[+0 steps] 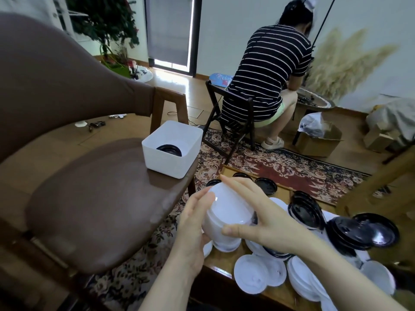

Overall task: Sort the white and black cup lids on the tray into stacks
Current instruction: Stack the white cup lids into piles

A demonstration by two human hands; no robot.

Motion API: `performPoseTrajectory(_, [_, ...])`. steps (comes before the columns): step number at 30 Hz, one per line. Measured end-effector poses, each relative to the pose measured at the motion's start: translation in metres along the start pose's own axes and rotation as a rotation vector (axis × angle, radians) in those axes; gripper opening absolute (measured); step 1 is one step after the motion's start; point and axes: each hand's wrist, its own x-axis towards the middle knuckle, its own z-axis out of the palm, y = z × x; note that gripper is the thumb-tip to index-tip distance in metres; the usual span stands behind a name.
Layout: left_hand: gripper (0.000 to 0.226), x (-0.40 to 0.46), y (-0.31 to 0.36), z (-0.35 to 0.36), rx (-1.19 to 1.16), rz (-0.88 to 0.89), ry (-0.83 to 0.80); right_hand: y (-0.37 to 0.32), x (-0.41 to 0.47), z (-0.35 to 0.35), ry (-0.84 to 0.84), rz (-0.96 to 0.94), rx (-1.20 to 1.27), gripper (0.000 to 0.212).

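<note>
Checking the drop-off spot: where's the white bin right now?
Head view, left of centre: the white bin sits on the brown chair seat, black lids inside, beyond the hands.

White bin (173,149) stands open-topped; chair armrest (166,97) rises just behind.

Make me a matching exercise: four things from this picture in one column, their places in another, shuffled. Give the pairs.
1. white lid stack
2. white bin
3. black lids in the bin
4. loose black lids

A. on the brown chair seat
B. held between left hand and right hand
C. on the tray, at right
D. inside the white container

Pairs: 1-B, 2-A, 3-D, 4-C
</note>
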Motion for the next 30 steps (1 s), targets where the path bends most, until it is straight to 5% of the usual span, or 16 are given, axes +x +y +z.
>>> performPoseTrajectory(9, [0.051, 0.021, 0.019, -0.029, -0.09, 0.072, 0.199, 0.001, 0.023, 0.056, 0.278, 0.173, 0.573, 0.077])
performPoseTrajectory(12, [0.033, 0.03, 0.029, -0.052, -0.058, 0.107, 0.262, -0.003, 0.043, 0.08, 0.226, 0.269, 0.873, 0.062])
performPoseTrajectory(15, [0.041, 0.043, 0.037, -0.076, 0.045, 0.134, 0.294, -0.006, 0.069, 0.1, 0.178, 0.313, 0.985, 0.048])
performPoseTrajectory(21, [0.08, 0.077, 0.052, -0.113, 0.165, 0.157, 0.284, 0.001, 0.129, 0.128, 0.092, 0.403, 1.005, 0.032])
performPoseTrajectory(26, [0.026, 0.098, 0.064, -0.13, 0.208, 0.18, 0.342, 0.011, 0.162, 0.138, 0.033, 0.333, 0.915, 0.044])
performPoseTrajectory(30, [0.046, 0.101, 0.066, -0.145, 0.257, 0.235, 0.419, 0.019, 0.171, 0.147, 0.0, 0.346, 0.828, 0.057])
